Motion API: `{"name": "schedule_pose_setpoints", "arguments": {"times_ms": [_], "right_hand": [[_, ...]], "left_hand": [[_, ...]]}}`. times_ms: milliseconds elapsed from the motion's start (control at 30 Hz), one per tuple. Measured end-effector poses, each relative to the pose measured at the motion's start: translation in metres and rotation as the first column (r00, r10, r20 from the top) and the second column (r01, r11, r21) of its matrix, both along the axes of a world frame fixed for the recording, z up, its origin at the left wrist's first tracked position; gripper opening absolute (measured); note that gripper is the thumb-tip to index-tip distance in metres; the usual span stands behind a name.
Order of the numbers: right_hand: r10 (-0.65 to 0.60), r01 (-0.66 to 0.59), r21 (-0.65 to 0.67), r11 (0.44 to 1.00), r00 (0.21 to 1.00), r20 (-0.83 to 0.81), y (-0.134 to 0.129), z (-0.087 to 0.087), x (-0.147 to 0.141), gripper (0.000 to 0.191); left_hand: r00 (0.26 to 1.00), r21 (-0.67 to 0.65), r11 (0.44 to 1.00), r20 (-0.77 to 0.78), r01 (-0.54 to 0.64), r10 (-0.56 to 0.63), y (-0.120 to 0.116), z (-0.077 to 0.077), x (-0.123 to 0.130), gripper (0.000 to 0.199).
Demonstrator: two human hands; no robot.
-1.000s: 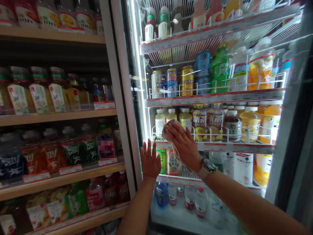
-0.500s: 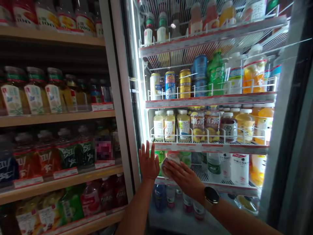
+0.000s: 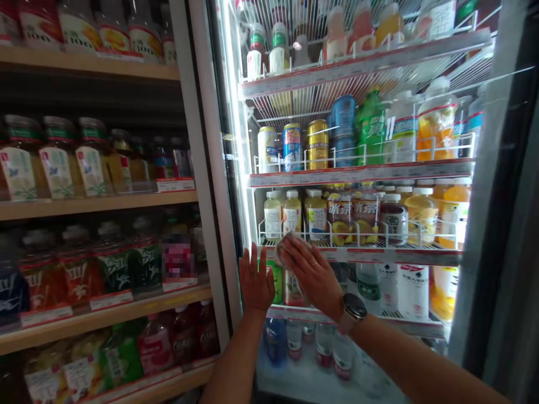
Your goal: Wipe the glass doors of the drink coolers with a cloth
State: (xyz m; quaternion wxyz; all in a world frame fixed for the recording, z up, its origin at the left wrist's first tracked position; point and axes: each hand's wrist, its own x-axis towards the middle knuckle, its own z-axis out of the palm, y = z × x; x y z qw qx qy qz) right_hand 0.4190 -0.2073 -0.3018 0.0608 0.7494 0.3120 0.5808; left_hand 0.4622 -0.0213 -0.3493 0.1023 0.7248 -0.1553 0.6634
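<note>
My left hand (image 3: 257,283) lies open with fingers spread and pointing up, at the left side of the lit cooler's glass door (image 3: 303,384). Beside it, my right hand (image 3: 315,275) presses a pale, crumpled cloth (image 3: 279,253) to the glass. Only a strip of the cloth shows along the fingertips; the palm hides the rest. A dark round watch (image 3: 355,306) is on my right wrist. Through the glass, just above the cloth, bottles of pale yellow tea (image 3: 292,213) stand behind a wire rail.
Wire shelves inside the cooler carry cans (image 3: 318,145), a green bottle (image 3: 371,128) and many other drinks. To the left, wooden shelves (image 3: 101,205) bear rows of bottles (image 3: 93,154). A grey upright post (image 3: 202,168) stands between the shelves and cooler.
My right hand has slid upward with the cloth, from beside the lower shelf's bottles to the price rail above. My left hand has stayed in nearly the same place.
</note>
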Motion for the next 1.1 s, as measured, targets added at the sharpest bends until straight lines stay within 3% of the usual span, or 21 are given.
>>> {"name": "schedule_pose_setpoints", "arguments": {"times_ms": [167, 233, 300, 400, 567, 633, 733, 800, 1000, 1100], "right_hand": [[0.017, -0.016, -0.151, 0.988, 1.000, 0.006, -0.010, -0.078, -0.006, 0.062], [0.021, -0.022, -0.174, 0.985, 1.000, -0.004, -0.013, -0.094, -0.008, 0.065], [0.031, -0.033, -0.192, 0.981, 0.999, -0.012, -0.015, -0.097, -0.009, 0.066], [0.040, -0.042, -0.198, 0.979, 0.999, -0.014, -0.013, -0.073, -0.007, 0.065], [0.016, -0.016, -0.020, 1.000, 1.000, -0.004, -0.001, 0.012, 0.001, 0.063], [0.007, -0.008, 0.069, 0.998, 1.000, 0.016, 0.003, 0.038, 0.003, 0.063], [0.005, -0.008, 0.095, 0.995, 1.000, 0.031, 0.006, 0.046, 0.004, 0.061], [0.005, -0.007, 0.053, 0.999, 1.000, 0.028, 0.007, 0.031, 0.003, 0.061], [0.011, -0.013, -0.125, 0.992, 1.000, -0.015, 0.001, -0.051, -0.003, 0.062], [0.004, -0.009, -0.148, 0.989, 0.999, -0.036, -0.004, -0.081, -0.005, 0.065]], "left_hand": [[1.000, 0.000, 1.000, -0.011, 0.013, -0.013, 0.000, 0.000, 0.000, 0.061], [1.000, 0.000, 1.000, -0.005, 0.014, -0.014, 0.000, 0.000, -0.001, 0.062], [1.000, -0.001, 1.000, -0.005, 0.011, -0.011, 0.000, 0.000, -0.001, 0.063], [1.000, 0.003, 1.000, -0.004, 0.013, -0.013, 0.001, 0.000, -0.001, 0.063], [1.000, -0.006, 1.000, -0.006, 0.022, -0.022, 0.000, 0.001, -0.001, 0.060], [1.000, -0.009, 1.000, -0.001, 0.018, -0.018, 0.000, 0.001, -0.001, 0.060], [1.000, -0.006, 1.000, 0.005, 0.015, -0.015, 0.000, 0.002, -0.001, 0.060], [1.000, -0.006, 1.000, 0.012, 0.018, -0.018, 0.000, 0.002, -0.001, 0.060], [0.999, -0.012, 0.999, 0.000, 0.040, -0.040, 0.000, 0.002, 0.000, 0.058], [0.998, -0.023, 0.998, 0.004, 0.057, -0.057, 0.000, 0.001, 0.001, 0.058]]}}
